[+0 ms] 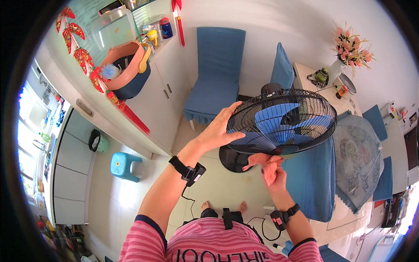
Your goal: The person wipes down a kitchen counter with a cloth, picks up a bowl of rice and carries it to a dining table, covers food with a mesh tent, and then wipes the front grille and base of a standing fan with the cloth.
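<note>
A standing fan with a black wire cage and blue blades is in front of me, its head tilted upward. My left hand grips the left rim of the cage, thumb on the near side and fingers over the far edge. At the cage's lower rim, my right hand holds a bunched pink cloth against the wire. Part of the round black fan base shows on the floor below; the cage hides most of the pole.
Behind the fan stands a blue-covered chair; another blue-covered seat is close on the right. A table holds a flower vase and a grey mesh food cover. On the left are a blue stool and a cabinet.
</note>
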`<state>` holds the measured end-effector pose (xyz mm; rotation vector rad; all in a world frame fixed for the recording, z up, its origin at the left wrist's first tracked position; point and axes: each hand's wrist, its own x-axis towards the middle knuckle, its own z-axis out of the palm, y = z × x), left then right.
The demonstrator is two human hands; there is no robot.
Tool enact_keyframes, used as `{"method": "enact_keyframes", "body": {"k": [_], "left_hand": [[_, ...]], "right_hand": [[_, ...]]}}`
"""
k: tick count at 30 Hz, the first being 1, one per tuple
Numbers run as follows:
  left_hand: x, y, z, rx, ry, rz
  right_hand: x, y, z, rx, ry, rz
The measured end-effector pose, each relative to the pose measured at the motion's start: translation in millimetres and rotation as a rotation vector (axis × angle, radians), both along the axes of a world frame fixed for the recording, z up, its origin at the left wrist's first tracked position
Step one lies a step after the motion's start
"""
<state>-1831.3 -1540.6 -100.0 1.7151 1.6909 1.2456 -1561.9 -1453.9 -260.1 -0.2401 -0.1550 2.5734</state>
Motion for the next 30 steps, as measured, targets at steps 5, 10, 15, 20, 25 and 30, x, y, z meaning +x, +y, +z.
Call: {"method": "enact_keyframes", "body": {"k": [5, 10, 15, 20, 25, 30], "left_hand": [[1.0, -3.6, 10.3, -0.069, 0.081, 0.004], [5.7, -6.2, 13.4, -0.111, 0.095, -0.013], [4.5, -3.8, 12.1, -0.099, 0.176, 0.045], [-6.4, -6.6, 1.6, -0.08, 0.097, 0.016], [-8.4, -0.1, -1.5, -0.008, 0.057, -0.035], [-14.8, -5.1, -5.6, -0.003, 0.024, -0.071]], "right_hand": [[-25.2, -13.7, -5.6, -0.186, -0.145, 0.237], [-108.4, -35.0, -34.2, -0.248, -0.163, 0.279], [-141.8, -41.6, -35.1, -0.4, -0.092, -0.005], [-98.2, -47.3, 12.2, -0.247, -0.015, 0.089], [-16.1, 1.7, 26.5, -0.177, -0.231, 0.144], [-1.1, -29.0, 120.7, 0.693, -0.668, -0.118]]}}
